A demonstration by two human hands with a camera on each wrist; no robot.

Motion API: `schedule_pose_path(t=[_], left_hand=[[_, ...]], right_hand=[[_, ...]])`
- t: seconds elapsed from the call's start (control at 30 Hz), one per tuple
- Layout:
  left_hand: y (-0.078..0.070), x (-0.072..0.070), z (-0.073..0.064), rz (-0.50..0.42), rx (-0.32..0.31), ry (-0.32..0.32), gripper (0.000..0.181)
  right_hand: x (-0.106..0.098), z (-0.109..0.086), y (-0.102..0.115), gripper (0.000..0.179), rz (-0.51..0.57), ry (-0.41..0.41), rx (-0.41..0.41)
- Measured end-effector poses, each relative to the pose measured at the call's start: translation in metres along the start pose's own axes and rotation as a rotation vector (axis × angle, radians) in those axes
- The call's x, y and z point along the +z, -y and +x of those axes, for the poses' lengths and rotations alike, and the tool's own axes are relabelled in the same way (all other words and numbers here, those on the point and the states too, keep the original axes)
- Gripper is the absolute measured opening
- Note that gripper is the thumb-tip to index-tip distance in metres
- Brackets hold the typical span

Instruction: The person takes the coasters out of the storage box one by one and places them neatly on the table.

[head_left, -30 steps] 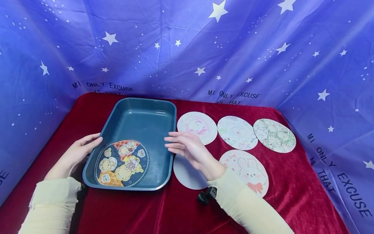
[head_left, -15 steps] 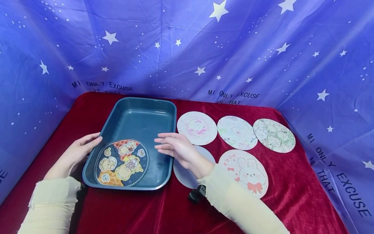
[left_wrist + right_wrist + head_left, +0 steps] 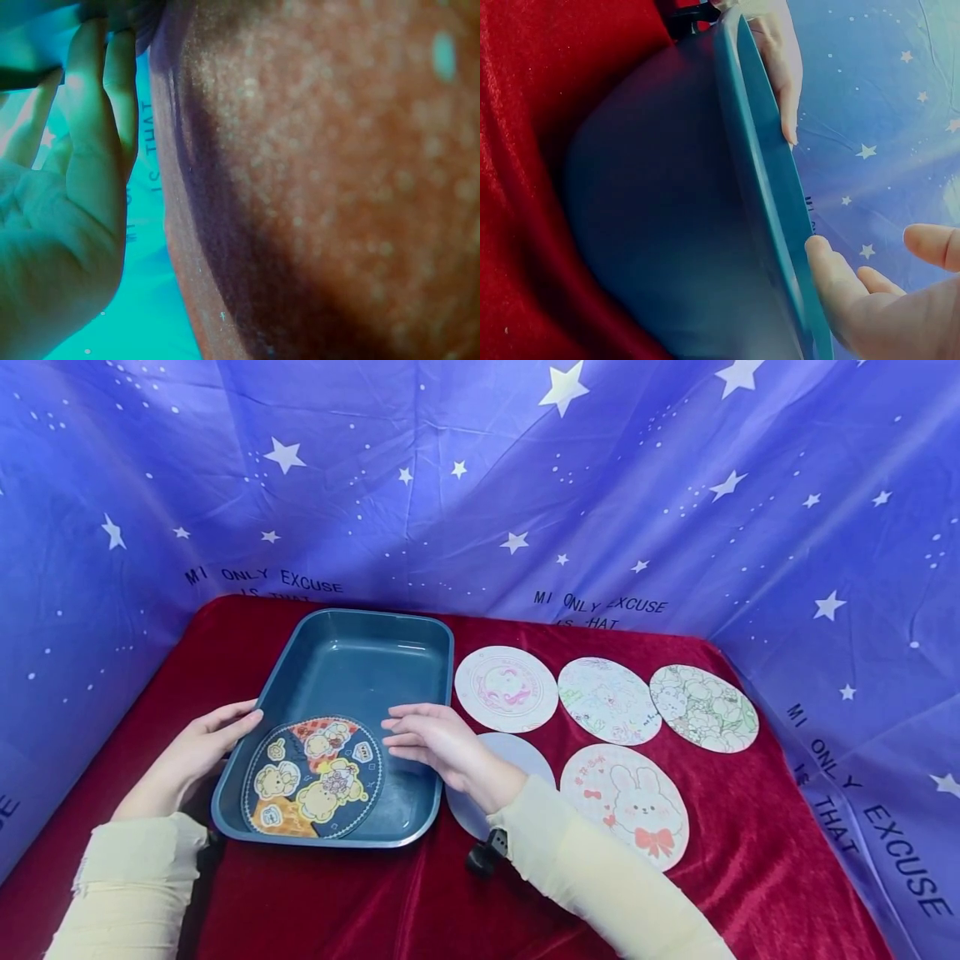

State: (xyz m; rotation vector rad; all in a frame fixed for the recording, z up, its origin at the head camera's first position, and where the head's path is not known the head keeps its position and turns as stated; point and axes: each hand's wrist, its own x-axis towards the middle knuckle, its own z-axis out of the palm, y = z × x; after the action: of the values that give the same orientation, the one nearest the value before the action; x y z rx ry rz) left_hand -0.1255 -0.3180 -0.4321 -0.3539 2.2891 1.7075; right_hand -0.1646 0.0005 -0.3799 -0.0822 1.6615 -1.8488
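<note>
A dark teal rectangular tray (image 3: 375, 672) sits at the left of the red cloth. In its near left part lies a round, dark mat (image 3: 348, 810) printed with cartoon bears. My left hand (image 3: 197, 747) holds the tray's left side, thumb at the rim and fingers along the outer wall, as the left wrist view shows. Across the right rim reaches my right hand (image 3: 442, 743), its fingers extended over the inside and holding nothing. The right wrist view shows this hand (image 3: 877, 300) at the rim. Beneath the right wrist, a plain grey disc (image 3: 521, 756) is partly hidden.
Right of the tray lie a pink-printed disc (image 3: 506, 689), a pale patterned disc (image 3: 609, 700) and a green-patterned disc (image 3: 705, 708). Nearer is a bunny disc (image 3: 637, 810). A blue star-printed curtain (image 3: 480, 485) surrounds the red-covered table (image 3: 360, 902).
My right hand has moved left across the tray's right rim, farther over its inside. More of the bunny disc shows. The left hand has stayed in place.
</note>
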Motion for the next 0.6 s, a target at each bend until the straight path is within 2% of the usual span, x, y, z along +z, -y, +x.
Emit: schedule_pose_path(t=[0.37,0.6], left_hand=[[-0.001,-0.001,0.0,0.043,-0.004,0.0,0.078],[0.0,-0.001,0.001,0.021,-0.003,0.002,0.077]], right_hand=[[0.009,0.011,-0.01,0.045,-0.028,-0.033,0.067],[0.016,0.013,-0.016,0.05,-0.031,-0.037,0.112]])
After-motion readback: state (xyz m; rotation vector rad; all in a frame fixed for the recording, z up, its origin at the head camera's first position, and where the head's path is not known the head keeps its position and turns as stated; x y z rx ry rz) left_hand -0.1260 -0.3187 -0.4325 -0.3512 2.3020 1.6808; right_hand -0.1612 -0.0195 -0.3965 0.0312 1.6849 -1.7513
